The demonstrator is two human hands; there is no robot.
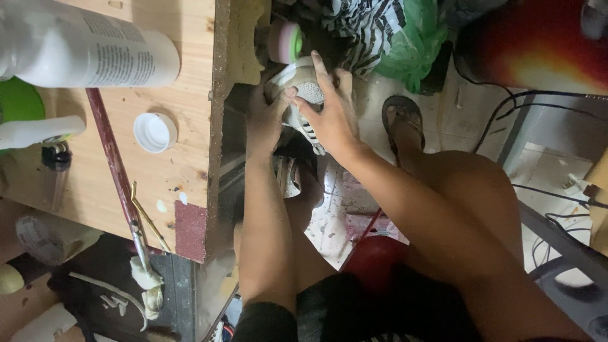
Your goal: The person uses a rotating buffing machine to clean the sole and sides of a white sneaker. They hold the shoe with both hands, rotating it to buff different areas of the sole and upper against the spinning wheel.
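A white and beige sneaker (303, 95) with dark side stripes sits in mid-scene, just right of the edge of a wooden surface (183, 82) and above the tiled floor (468, 114), gripped between both hands. The right hand (332, 117) lies on its right side, fingers spread and curled over the mesh toe part, thumb pressing toward the middle. The left hand (265, 117) closes on the shoe's left side from below, tucked against the edge of the surface, its fingers partly hidden behind the shoe. Both forearms run from the near edge of the view up to the shoe.

Just beyond the sneaker stands a small pink and green roll (286, 42), and farther right a crumpled green plastic bag (411, 38) next to a zebra-patterned cloth (364, 22). A sandalled foot (403, 123) rests on the floor right of the hands.

On the surface to the left lie a large white spray can (82, 47) on its side, a white cap (154, 132), and a long red-handled brush (114, 164) reaching toward the near edge. Black cables (506, 107) run across the floor at far right.
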